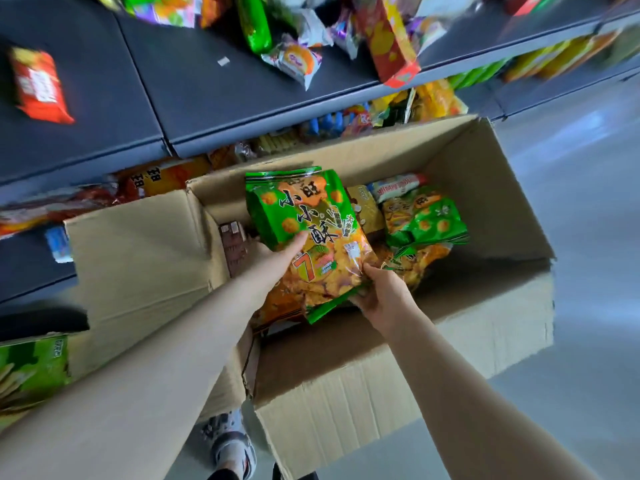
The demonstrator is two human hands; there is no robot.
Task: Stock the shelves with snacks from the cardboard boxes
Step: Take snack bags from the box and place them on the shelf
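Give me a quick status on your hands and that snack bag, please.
Left hand grips the green snack bag at its side, right hand its lower corner. Bag over the open cardboard box. Nothing lying on it.

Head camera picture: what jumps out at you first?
The big green bag, held by the left hand and right hand in the middle, over the open box. Behind it, a dark shelf at the top carries a heap of bright packets, with a red packet lying alone at far left.

Dark grey shelves (207,91) — pale, glossy floor (588,237).
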